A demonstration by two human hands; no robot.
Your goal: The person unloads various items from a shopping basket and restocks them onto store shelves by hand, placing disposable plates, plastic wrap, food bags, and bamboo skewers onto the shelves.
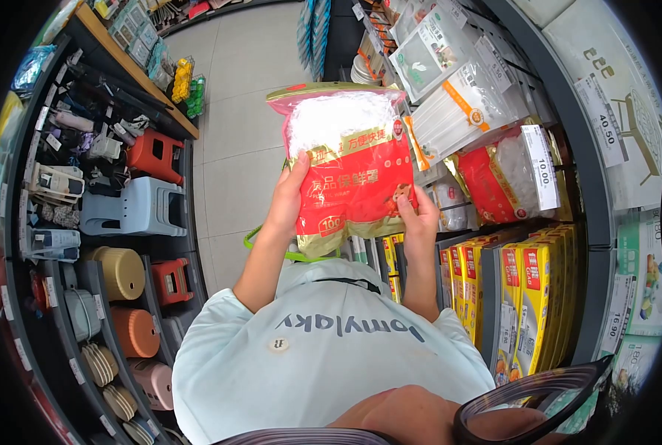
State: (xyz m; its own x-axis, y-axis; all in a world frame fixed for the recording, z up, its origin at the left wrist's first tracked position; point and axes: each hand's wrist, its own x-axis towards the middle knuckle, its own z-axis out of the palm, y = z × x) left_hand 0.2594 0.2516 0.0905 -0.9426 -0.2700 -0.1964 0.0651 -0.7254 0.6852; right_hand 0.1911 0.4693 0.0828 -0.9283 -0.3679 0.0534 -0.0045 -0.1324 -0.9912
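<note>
Gripping: left hand [289, 196] + right hand [420, 222] | red bag [355, 182] | bunched white contents [342, 122] inside

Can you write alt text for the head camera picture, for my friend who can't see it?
A person's left hand and right hand hold a red-and-gold packet with white contents in a shop aisle. Plastic stools are shelved at left, yellow boxes at right.

Left grip [289, 194]: most fingers hidden behind red bag [353, 174]
Right grip [418, 216]: likewise, thumb excepted
Left shelf tags [53, 291]: too small to read
Glasses [533, 389]: cut off at bottom edge
Blue striped items [315, 35]: cut off above
</note>
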